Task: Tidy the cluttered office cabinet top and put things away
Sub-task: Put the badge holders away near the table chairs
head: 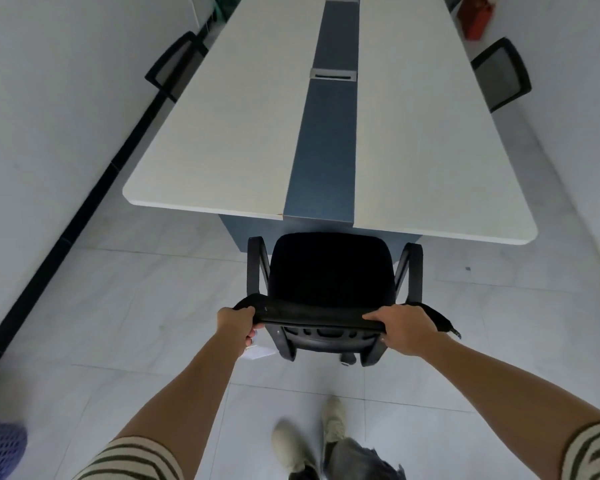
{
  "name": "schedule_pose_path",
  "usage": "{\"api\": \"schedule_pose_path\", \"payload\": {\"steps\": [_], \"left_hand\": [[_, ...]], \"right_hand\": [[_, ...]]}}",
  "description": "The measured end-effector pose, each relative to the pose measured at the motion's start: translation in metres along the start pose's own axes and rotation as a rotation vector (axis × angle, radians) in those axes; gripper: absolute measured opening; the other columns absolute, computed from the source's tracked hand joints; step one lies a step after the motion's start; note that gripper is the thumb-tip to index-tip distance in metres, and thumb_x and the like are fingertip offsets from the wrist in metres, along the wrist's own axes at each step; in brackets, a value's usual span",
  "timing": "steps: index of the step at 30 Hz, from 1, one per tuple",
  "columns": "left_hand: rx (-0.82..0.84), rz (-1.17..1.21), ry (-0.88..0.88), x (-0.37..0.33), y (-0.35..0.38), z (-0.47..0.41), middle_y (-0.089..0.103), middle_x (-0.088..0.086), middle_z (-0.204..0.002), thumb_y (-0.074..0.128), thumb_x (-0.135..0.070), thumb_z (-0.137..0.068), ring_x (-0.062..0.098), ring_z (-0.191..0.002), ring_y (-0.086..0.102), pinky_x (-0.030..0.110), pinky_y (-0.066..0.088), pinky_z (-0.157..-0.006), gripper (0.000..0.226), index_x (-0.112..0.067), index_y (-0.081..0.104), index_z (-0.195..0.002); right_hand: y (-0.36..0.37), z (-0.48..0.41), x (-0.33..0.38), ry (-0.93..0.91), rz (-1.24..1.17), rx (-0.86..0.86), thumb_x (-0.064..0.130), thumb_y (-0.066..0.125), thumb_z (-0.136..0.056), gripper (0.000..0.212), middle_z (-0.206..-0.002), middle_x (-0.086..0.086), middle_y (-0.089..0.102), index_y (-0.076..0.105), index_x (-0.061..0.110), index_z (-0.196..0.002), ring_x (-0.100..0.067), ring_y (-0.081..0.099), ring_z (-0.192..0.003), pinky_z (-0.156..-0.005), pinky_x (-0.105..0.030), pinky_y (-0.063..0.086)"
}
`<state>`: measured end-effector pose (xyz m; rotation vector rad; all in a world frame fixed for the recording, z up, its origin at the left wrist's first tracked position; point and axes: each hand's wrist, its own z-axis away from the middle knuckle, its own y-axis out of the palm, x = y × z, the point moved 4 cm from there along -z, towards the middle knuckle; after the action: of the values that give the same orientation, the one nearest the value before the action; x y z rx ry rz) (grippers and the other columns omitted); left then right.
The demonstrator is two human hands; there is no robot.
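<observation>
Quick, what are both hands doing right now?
Left hand: closed, gripping the top of the black chair back.
Right hand: closed, gripping the same chair back top.

Left hand: your left hand (238, 325) curls round the left end of the backrest (312, 318) top.
Right hand: your right hand (404, 329) grips the right end of the same edge, fingers over it.
Black chair: the black chair (329, 268) faces the surface (222, 133), its seat front at the near end.
Surface: long and pale, with a blue strip (326, 150) down the middle.
Side chairs: one mesh chair (175, 64) stands at the left long side and another mesh chair (501, 72) at the right.
Floor: pale tiles (118, 306), with your light shoes (333, 417) behind the black chair.
</observation>
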<state>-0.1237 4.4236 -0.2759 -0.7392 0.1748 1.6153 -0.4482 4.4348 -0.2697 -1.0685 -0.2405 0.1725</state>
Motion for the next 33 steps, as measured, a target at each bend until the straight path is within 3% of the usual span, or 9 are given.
{"api": "schedule_pose_path", "payload": {"steps": [4,7,9,11,14,18,22,28,33], "left_hand": [[0.059,-0.044,-0.026,-0.011,-0.006,-0.004,0.064,0.022,-0.069,0.055,-0.007,-0.096,0.019,-0.048,0.034,0.025,0.028,-0.048,0.013,0.001,0.051,-0.086],[0.107,-0.146,-0.073,-0.018,-0.023,-0.006,0.065,0.021,-0.07,0.057,-0.001,-0.092,0.018,-0.046,0.037,0.025,0.029,-0.046,0.008,0.007,0.056,-0.093],[0.094,-0.169,-0.08,-0.024,-0.04,-0.006,0.064,0.021,-0.069,0.055,0.008,-0.088,0.017,-0.047,0.039,0.024,0.03,-0.045,0.004,0.009,0.059,-0.087],[0.054,-0.151,-0.054,-0.029,-0.061,-0.004,0.065,0.021,-0.071,0.047,0.015,-0.087,0.017,-0.045,0.041,0.022,0.031,-0.041,0.016,0.008,0.057,-0.077],[-0.045,-0.045,-0.029,-0.033,-0.107,-0.005,0.066,0.019,-0.06,0.036,0.017,-0.088,0.013,-0.03,0.041,0.017,0.029,-0.033,0.027,0.009,0.054,-0.071],[-0.102,0.22,-0.011,-0.035,-0.174,-0.01,0.065,0.025,-0.067,0.036,0.013,-0.095,0.017,-0.034,0.049,0.02,0.035,-0.036,0.022,0.013,0.056,-0.084],[-0.092,0.398,0.024,-0.038,-0.248,-0.016,0.063,0.023,-0.069,0.04,0.007,-0.097,0.019,-0.037,0.051,0.018,0.041,-0.036,0.026,0.01,0.06,-0.08],[-0.155,0.362,0.03,-0.05,-0.352,-0.065,0.052,0.008,-0.051,0.049,-0.02,-0.099,0.016,-0.035,0.041,0.017,0.027,-0.038,0.029,-0.006,0.055,-0.075],[-0.155,0.295,0.07,-0.097,-0.46,-0.113,0.045,0.007,-0.053,0.053,-0.02,-0.097,0.016,-0.037,0.037,0.02,0.024,-0.042,0.027,-0.007,0.053,-0.073]], "right_hand": [[-0.005,-0.011,-0.002,-0.013,-0.007,0.05,0.039,0.051,-0.092,0.051,-0.132,0.011,0.056,0.043,0.038,-0.143,-0.014,0.056,-0.116,-0.095,-0.028,0.045],[-0.009,-0.018,0.007,-0.049,-0.04,0.195,0.056,0.055,-0.087,0.065,-0.132,0.006,0.053,0.04,0.032,-0.145,-0.016,0.052,-0.117,-0.095,-0.027,0.043],[-0.019,-0.028,0.023,-0.077,-0.117,0.276,0.069,0.058,-0.079,0.079,-0.136,0.006,0.051,0.037,0.032,-0.146,-0.017,0.051,-0.121,-0.098,-0.029,0.042],[-0.036,-0.045,0.05,-0.125,-0.197,0.284,0.076,0.056,-0.075,0.082,-0.138,0.008,0.052,0.039,0.033,-0.144,-0.016,0.053,-0.121,-0.102,-0.032,0.044],[-0.071,-0.08,0.107,-0.206,-0.291,0.261,0.073,0.055,-0.079,0.077,-0.136,0.005,0.056,0.045,0.03,-0.142,-0.016,0.056,-0.121,-0.103,-0.035,0.045],[-0.107,-0.125,0.179,-0.32,-0.242,0.276,0.069,0.054,-0.083,0.07,-0.135,0.004,0.058,0.05,0.028,-0.139,-0.016,0.055,-0.121,-0.101,-0.033,0.045],[-0.129,-0.173,0.251,-0.361,-0.204,0.286,0.068,0.053,-0.085,0.065,-0.133,0.004,0.059,0.051,0.027,-0.136,-0.016,0.055,-0.119,-0.096,-0.029,0.043],[-0.149,-0.252,0.349,-0.338,-0.196,0.247,0.066,0.057,-0.084,0.059,-0.126,0.007,0.06,0.056,0.029,-0.13,-0.015,0.058,-0.112,-0.094,-0.029,0.045],[-0.174,-0.325,0.455,-0.308,-0.202,0.212,0.061,0.06,-0.085,0.055,-0.125,0.002,0.062,0.059,0.026,-0.128,-0.018,0.06,-0.11,-0.095,-0.03,0.047]]}}
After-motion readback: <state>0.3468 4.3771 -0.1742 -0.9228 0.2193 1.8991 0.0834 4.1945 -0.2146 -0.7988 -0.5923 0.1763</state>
